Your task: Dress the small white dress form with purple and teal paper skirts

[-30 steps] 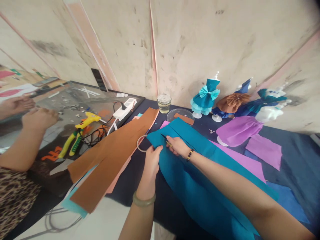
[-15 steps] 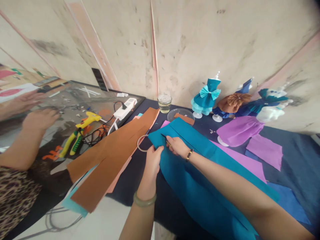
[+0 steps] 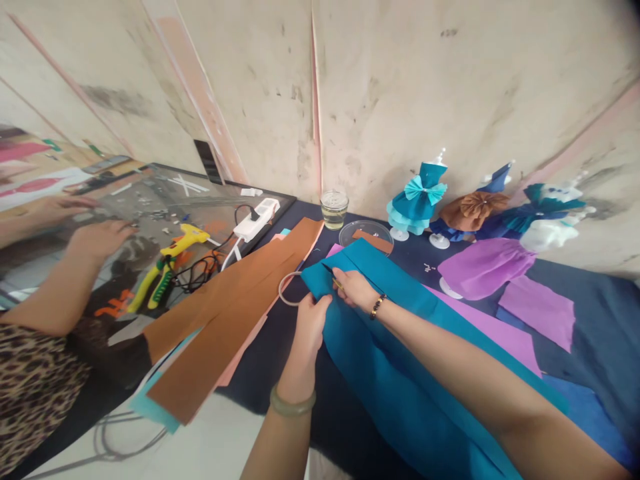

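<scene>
Each grip clamped: left hand (image 3: 310, 323) on teal cloth (image 3: 385, 377), right hand (image 3: 356, 289) around a dark-tipped tool (image 3: 328, 269).

- a broad, long sheet of plain teal fabric (image 3: 380, 373), smooth and matte, lies slantwise on the dark blue table (image 3: 270, 347), running from a narrow far-left end toward the near right.
- its far-left end is flat, with a blunt corner; a thin dark line runs lengthwise there, fold or cut edge, hard to say.
- the nearer part sags in soft, loose folds toward the bottom edge of the view.
- along its far side it overlaps a flat purple sheet of fabric (image 3: 507, 337).
- a small, slim tool with a dark pointed tip and a yellowish handle (image 3: 328, 269) is held slanted over the teal end, tip pointing far left, handle mostly hidden.
</scene>
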The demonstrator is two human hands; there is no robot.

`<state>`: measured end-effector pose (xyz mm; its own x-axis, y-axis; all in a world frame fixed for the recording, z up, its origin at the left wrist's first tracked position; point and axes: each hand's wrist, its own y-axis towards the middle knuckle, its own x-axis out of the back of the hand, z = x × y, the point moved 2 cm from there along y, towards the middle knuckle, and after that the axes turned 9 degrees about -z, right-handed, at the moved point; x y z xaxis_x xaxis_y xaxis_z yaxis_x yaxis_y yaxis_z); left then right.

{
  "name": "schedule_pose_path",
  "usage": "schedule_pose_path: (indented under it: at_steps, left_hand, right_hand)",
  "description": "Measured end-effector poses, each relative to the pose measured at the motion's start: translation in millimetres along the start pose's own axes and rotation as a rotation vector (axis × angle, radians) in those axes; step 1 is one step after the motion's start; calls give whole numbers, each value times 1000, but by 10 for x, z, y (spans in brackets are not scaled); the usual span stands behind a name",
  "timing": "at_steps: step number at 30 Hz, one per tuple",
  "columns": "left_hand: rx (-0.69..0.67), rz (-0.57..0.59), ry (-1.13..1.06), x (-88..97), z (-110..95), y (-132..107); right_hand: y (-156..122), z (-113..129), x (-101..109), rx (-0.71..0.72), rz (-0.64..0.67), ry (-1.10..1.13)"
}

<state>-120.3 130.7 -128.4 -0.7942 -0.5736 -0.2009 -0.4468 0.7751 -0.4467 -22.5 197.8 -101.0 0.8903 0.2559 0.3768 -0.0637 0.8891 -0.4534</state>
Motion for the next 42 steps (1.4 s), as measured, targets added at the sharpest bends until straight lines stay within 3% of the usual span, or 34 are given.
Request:
schedule_pose_path:
  at_steps: [21,30,33,36,39,42]
  left_hand:
    - [-17,1,-5,4,22,14]
    - [-17,4,-44,6,-12,12]
    - [-25,-8,-83,26,-46,22]
    - [-41,-23,-127,64,-79,46]
    - [-77,-39,-169,104,-104,88]
    - [-125,-52,-203,126,-121,133]
  right_hand:
    - [69,54,-52,6,-15,39]
    - [31,115,86,8,-5,83]
    - [-132,102,287,46,12,85]
    - [-418,-54,651,99,25,56]
    - [-740,-420,1185,190,-30,-90]
    - [-1006,-971,1850,255,-231,-392]
